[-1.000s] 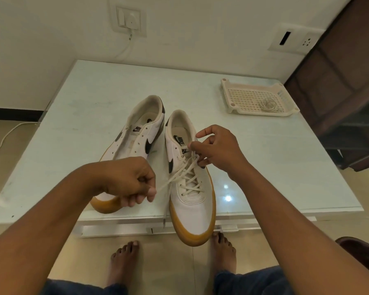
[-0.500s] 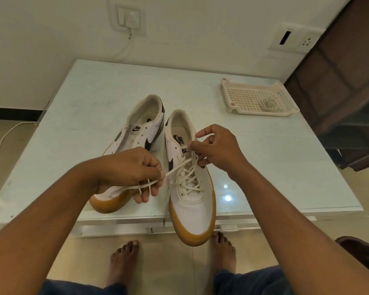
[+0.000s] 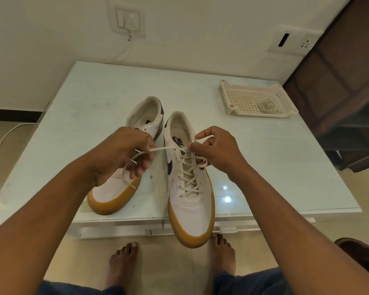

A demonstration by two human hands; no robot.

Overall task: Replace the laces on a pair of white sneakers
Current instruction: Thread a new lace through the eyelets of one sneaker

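Head view: lace (image 3: 168, 148) runs taut across top of right sneaker (image 3: 190, 209), which sits laced at front edge of table (image 3: 94, 103), toe overhanging. Left hand (image 3: 119, 154) now higher and closer in than a second ago, fingers curled round slack loop. Right hand (image 3: 217, 152) pinches other end by top eyelets, second loop under its fingers. Looks like bow going on, so this shoe is nearly done. Left sneaker (image 3: 115, 194) just beside, midfoot hidden by left hand, lacing unclear. Far right, tray (image 3: 254, 99) holds coiled lace (image 3: 268, 106); old or new, can't tell.
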